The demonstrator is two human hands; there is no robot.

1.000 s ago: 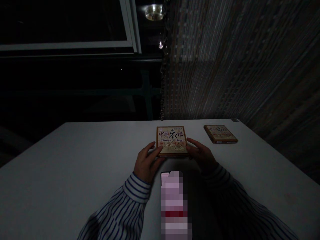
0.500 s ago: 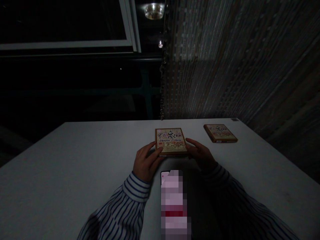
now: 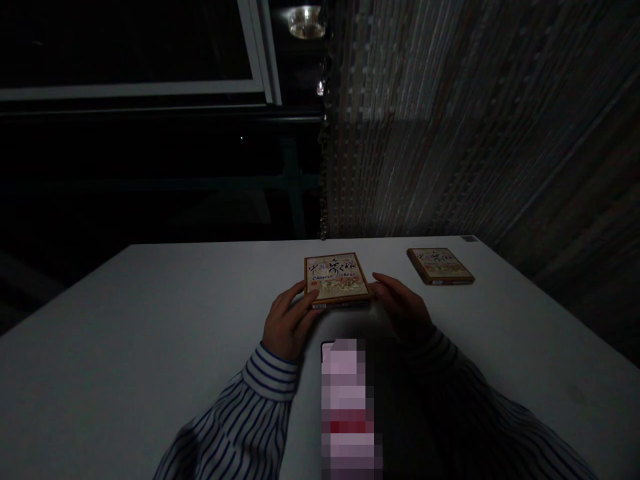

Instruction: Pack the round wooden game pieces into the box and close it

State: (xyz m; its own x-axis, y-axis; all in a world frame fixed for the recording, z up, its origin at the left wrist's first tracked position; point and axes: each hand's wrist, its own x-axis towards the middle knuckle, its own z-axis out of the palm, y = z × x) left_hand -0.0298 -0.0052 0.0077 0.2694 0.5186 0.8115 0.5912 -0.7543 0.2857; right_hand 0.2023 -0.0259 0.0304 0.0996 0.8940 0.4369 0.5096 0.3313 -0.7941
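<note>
A flat square Chinese chess box [image 3: 336,275] with a brown rim and a printed lid lies a little turned over the middle of the table. My left hand [image 3: 289,323] is closed on its near left corner, thumb on the lid and fingers along the side. At the near right corner, my right hand [image 3: 401,308] has its fingers stretched out. Its index finger stands off the box, while the lower fingertips are at the corner; whether they press on it is hard to see in the dark. A phone [image 3: 345,400] with a blurred-out screen lies below the box, between my forearms.
Farther right, a second Chinese chess box [image 3: 441,265] lies on the white table [image 3: 150,320]. A small dark patch [image 3: 469,239] marks the far right corner. Behind the table hang a string curtain [image 3: 400,133] and a white-framed window [image 3: 259,53].
The chess box has shifted slightly left and turned, its near right corner swinging away from my right index finger. My left hand keeps hold of it.
</note>
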